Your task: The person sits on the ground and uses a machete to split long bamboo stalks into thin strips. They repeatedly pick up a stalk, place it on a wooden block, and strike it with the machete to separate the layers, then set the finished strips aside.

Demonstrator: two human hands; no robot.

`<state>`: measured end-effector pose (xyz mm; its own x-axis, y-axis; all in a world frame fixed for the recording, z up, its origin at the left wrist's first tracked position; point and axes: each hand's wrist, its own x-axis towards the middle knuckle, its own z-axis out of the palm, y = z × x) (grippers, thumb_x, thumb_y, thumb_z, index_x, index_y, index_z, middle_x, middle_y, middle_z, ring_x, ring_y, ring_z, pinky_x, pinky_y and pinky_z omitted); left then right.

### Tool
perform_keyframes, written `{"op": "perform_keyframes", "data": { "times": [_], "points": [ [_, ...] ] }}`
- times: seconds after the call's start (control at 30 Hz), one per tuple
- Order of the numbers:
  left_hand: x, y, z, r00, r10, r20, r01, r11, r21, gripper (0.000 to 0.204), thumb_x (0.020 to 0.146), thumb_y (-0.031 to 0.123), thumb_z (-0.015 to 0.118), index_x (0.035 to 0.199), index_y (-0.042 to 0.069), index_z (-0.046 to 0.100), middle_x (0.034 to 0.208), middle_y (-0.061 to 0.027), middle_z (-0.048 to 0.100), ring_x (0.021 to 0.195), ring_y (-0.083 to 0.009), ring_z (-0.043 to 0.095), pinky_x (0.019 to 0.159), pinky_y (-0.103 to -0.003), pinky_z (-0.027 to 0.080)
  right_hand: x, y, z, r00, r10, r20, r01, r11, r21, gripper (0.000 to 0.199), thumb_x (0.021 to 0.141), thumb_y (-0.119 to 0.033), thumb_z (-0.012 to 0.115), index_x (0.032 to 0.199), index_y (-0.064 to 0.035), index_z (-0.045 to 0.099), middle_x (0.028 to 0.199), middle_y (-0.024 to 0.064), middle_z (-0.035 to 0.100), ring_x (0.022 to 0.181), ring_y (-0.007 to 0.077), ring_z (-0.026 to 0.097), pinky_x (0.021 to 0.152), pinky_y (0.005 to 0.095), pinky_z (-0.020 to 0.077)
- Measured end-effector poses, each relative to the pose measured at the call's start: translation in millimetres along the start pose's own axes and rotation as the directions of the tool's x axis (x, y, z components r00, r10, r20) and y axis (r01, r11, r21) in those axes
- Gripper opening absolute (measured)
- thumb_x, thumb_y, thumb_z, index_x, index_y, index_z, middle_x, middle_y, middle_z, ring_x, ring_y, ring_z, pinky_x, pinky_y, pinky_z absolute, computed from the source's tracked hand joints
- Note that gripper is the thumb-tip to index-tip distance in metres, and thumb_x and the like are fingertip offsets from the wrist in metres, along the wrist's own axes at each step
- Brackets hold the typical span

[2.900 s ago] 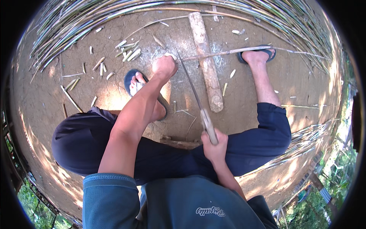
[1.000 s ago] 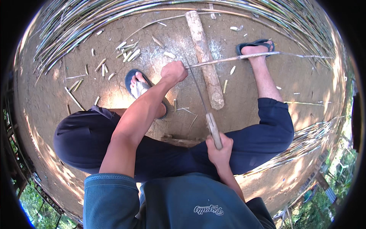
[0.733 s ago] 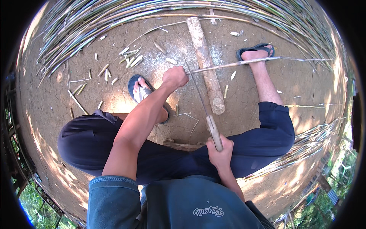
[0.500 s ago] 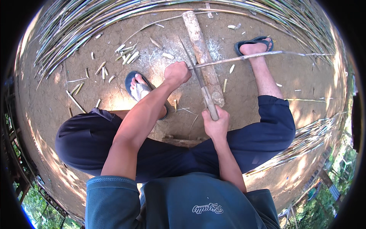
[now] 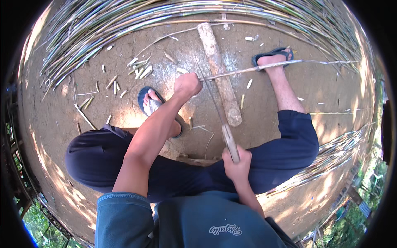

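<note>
Our left hand [image 5: 187, 84] closes its grip around the near end of a thin bamboo stick [image 5: 264, 66], which stretches away to the right, resting across the wooden log [image 5: 218, 74] that lies on the dirt ground [image 5: 62, 120]. Our right hand [image 5: 236, 163] wraps the handle of a long knife [image 5: 217, 111], whose blade reaches forward to the stick just beside the left fist. We judge the risk to be the blade glancing off the round cane toward those fingers, or toward the sandalled foot [image 5: 154, 103] below. The left arm is stretched forward between our knees; the right arm is bent close, wrist near the lap.
</note>
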<state>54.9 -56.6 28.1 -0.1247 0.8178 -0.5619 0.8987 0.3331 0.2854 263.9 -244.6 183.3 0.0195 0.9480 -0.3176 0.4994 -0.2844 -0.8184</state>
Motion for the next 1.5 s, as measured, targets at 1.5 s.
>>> {"op": "perform_keyframes", "data": {
  "times": [1.5],
  "points": [
    [9,-4,-26,0.956,0.095,-0.278,-0.074,0.994,0.084,0.023,0.085,0.025,0.060,0.089,0.008,0.074,0.086,-0.0195,0.070,0.077,-0.0346,0.070,0.068,-0.044,0.056,21,-1,14,0.998,-0.020,-0.055,0.025,0.995,0.097,0.010,0.077,-0.008,0.064,0.072,-0.0008,0.061,0.053,0.0039,0.052,0.051,0.0070,0.051,0.049,0.0274,0.0416]
  ]
}}
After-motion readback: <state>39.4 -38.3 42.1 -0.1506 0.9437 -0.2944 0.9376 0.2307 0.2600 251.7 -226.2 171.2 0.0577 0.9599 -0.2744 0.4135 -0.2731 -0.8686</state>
